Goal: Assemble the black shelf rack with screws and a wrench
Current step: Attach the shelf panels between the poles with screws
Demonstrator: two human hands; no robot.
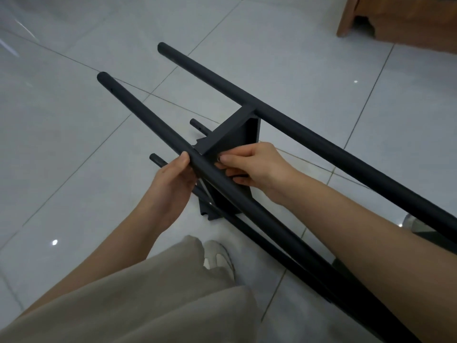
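Black metal throughout: the shelf rack lies on its side on the tiled floor, part-built as I judge it. Left of the near tube, the left hand grips it, thumb on top and fingers curled beneath, apparently steadying it. Under the near tube, 2 further tubes rest on the floor. Just right of the near tube, the shelf panel stands on edge and spans across to the far tube. At the panel's corner, touching the near tube, the right hand pinches with thumb and forefinger, the other fingers curled against the panel. A small dark round spot sits at the thumb tip; whether it is a screw or a bare hole I cannot tell.

The step looks like seating a screw by hand at the joint of panel and near tube. The next move calls for keeping the holes aligned, turning the screw in straight, then tightening with the wrench, which is not in view.
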